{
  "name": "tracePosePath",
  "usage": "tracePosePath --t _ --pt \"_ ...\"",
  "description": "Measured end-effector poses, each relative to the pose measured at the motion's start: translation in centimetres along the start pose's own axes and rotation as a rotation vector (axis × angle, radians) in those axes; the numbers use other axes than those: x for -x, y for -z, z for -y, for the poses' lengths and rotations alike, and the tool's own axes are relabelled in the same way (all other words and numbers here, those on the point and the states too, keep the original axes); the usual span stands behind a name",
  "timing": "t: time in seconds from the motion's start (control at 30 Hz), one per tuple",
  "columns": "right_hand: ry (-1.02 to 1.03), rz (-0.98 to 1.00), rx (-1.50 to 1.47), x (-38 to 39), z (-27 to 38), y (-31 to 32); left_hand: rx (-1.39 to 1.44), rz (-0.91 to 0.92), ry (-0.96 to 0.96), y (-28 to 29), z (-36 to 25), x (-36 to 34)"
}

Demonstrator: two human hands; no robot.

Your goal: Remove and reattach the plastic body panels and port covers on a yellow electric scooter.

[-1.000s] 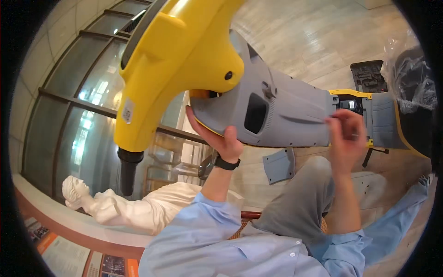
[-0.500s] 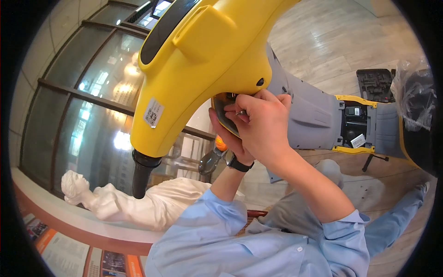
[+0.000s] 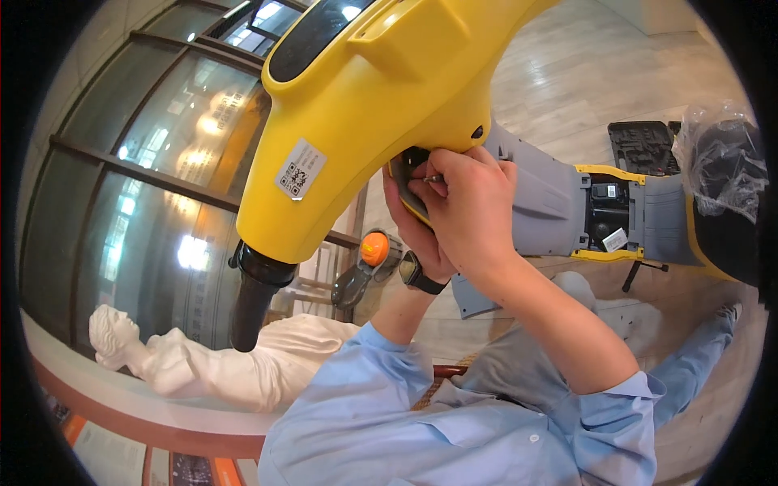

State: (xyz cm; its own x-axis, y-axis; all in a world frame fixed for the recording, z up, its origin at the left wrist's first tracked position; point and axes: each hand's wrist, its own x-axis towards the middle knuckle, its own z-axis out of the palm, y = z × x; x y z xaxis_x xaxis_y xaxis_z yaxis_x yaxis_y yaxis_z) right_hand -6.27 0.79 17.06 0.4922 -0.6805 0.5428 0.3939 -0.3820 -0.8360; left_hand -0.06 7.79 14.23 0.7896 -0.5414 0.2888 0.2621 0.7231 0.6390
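A yellow scooter's handlebar cover (image 3: 365,121) fills the upper middle. Beneath its curve sits a dark grey panel (image 3: 405,190) with a dark gap at its upper end. My left hand (image 3: 417,235), with a watch (image 3: 415,274) on the wrist, cups this panel from its outer side; some of its fingers are hidden. My right hand (image 3: 474,202) is in front, fingertips closed in a pinch at the gap. A small metal piece (image 3: 434,179) shows between them, too small to name. A black handlebar grip (image 3: 258,304) sticks out at the lower left.
The scooter's grey body (image 3: 543,186) runs right to an open compartment (image 3: 609,215) and a plastic-wrapped seat (image 3: 725,178). An open black tool case (image 3: 644,147) lies on the floor. A white statue (image 3: 211,364) lies left, by glass panes (image 3: 154,219). An orange lamp (image 3: 374,249) shows below.
The handlebar end has shifted slightly in view, and more of the orange lamp shows beneath it. Both hands stay at the panel, with the right still pinching the small metal piece.
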Motion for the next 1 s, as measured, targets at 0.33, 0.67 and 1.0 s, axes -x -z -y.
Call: tracePosePath --t 0.33,0.67,1.0 --pt "0.155 -0.025 0.074 -0.2 -1.2 0.1 -0.286 0.066 -0.083 1.6 -0.1 0.0" --pt "0.256 0.083 0.086 0.1 -1.8 0.9 -0.266 0.119 -0.071 1.0 -0.5 0.1" --pt "0.157 0.184 -0.103 -1.1 -2.4 4.3 -1.085 0.004 -0.594 4.0 1.7 0.9"
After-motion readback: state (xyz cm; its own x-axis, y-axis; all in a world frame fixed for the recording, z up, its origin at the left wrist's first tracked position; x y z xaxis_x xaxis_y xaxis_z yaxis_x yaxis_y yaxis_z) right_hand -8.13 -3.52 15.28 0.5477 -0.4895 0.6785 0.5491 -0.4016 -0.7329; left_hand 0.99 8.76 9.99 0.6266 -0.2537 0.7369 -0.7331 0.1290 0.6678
